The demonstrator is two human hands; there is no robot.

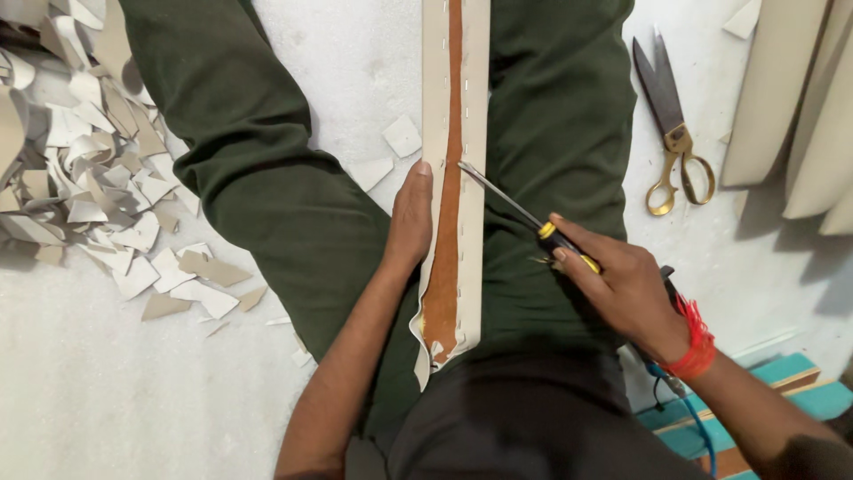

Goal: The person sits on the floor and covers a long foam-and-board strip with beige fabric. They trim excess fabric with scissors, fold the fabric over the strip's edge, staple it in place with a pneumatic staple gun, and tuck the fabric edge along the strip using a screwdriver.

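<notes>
while the person sits on a pale floor (107,400) with legs in dark green trousers (267,178) stretched out, a long cream strip (475,178) with a brown leather band down its middle lies lengthwise between the thighs, running from the lap up to the top edge of the view, with rows of small staples along both cream edges; a big heap of cream offcuts (80,169) covers the floor on the left, well apart from the strip, and pale board pieces (800,98) lean at the far right; nearer, brass-handled scissors (671,124) lie closed on the floor beside the right leg; the left hand (410,222) lies flat against the strip's left edge, fingers straight and pressed down on it, gripping nothing; the right hand (622,284), a red thread at its wrist, is clenched around the yellow and black handle of a screwdriver (515,212), whose thin metal shaft slants up and left so its tip touches the strip's right cream edge, just beside the left fingertips
</notes>
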